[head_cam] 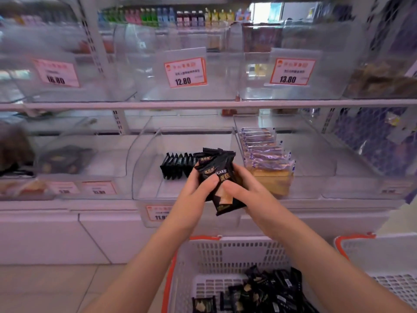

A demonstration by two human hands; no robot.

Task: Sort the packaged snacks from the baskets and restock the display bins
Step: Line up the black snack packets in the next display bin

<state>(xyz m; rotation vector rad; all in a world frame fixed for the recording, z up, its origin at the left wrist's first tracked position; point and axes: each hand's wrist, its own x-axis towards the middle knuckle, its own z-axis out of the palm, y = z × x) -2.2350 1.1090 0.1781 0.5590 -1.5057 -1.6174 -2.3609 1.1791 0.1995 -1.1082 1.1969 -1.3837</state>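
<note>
Now both hands meet in front of the clear middle bin [144, 177] on the lower shelf, gripping a small stack of black cake packets [217, 175]. The left hand [198, 190] comes in from seven o'clock, thumb pressed flat across the front packet, its other fingers hidden behind the stack. The right hand [243, 190] comes in from five o'clock, thumb curled onto the packet's lower half, fingers wrapped round the right edge. The stack stands tilted, its top leaning toward twelve o'clock over the bin's front lip. Inside the bin, at ten o'clock from the hands, a row of upright black packets [178, 164] stands. Below, at six o'clock, a white basket [225, 251] holds more loose black packets [266, 292].
</note>
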